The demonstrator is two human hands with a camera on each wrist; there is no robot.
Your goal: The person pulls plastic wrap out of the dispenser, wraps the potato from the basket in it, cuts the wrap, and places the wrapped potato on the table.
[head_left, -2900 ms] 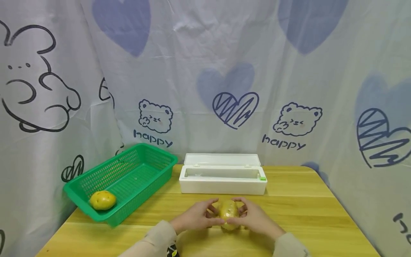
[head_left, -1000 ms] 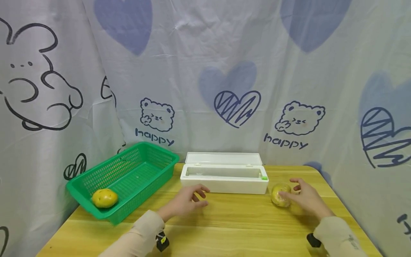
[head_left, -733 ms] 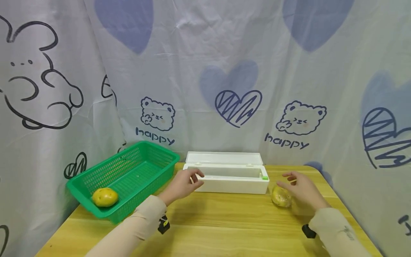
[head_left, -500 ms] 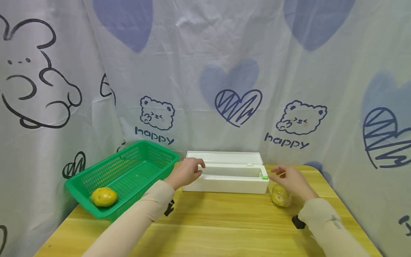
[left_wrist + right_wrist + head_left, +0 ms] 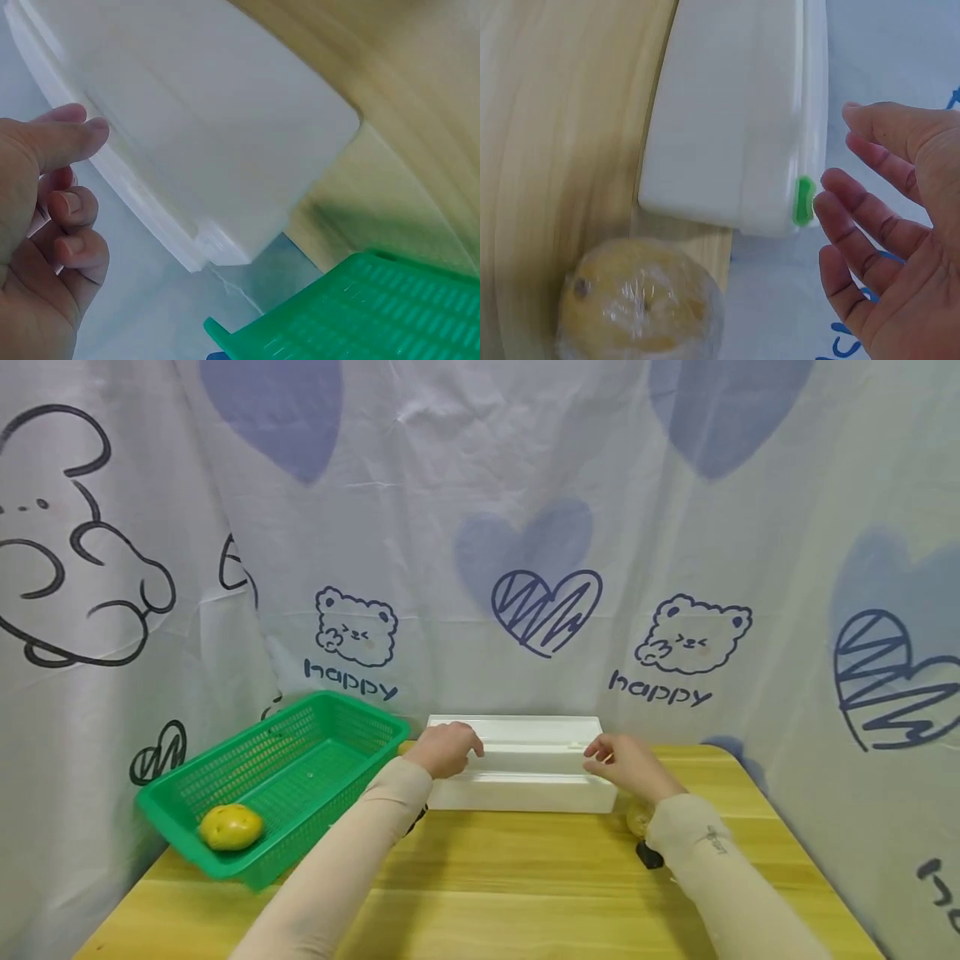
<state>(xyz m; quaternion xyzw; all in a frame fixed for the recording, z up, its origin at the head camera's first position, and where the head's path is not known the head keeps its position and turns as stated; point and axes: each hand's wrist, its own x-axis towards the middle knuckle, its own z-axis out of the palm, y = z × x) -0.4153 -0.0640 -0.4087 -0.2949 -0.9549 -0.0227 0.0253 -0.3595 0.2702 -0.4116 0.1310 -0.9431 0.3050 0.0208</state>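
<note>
A long white plastic-wrap dispenser box (image 5: 517, 795) stands at the back of the table, its lid (image 5: 517, 728) tipped back. My left hand (image 5: 446, 750) hovers over the box's left end, fingers loosely bent. In the left wrist view its thumb and fingertips overlap the box's edge, with nothing seen between them. At the right end is my right hand (image 5: 628, 767), fingers apart and holding nothing, close to the green slider (image 5: 803, 201). A potato (image 5: 641, 304) in clear film sits beside the box's right end, partly hidden by my right sleeve in the head view.
To the left stands a green perforated basket (image 5: 251, 870) with a bare potato (image 5: 231, 827) in its near end. The wooden table (image 5: 510, 893) runs back to a printed curtain (image 5: 442, 527).
Both hands held the wrapped potato at front centre; it was moved right and set down by the right hand. Then both hands moved forward to the box's two ends.
</note>
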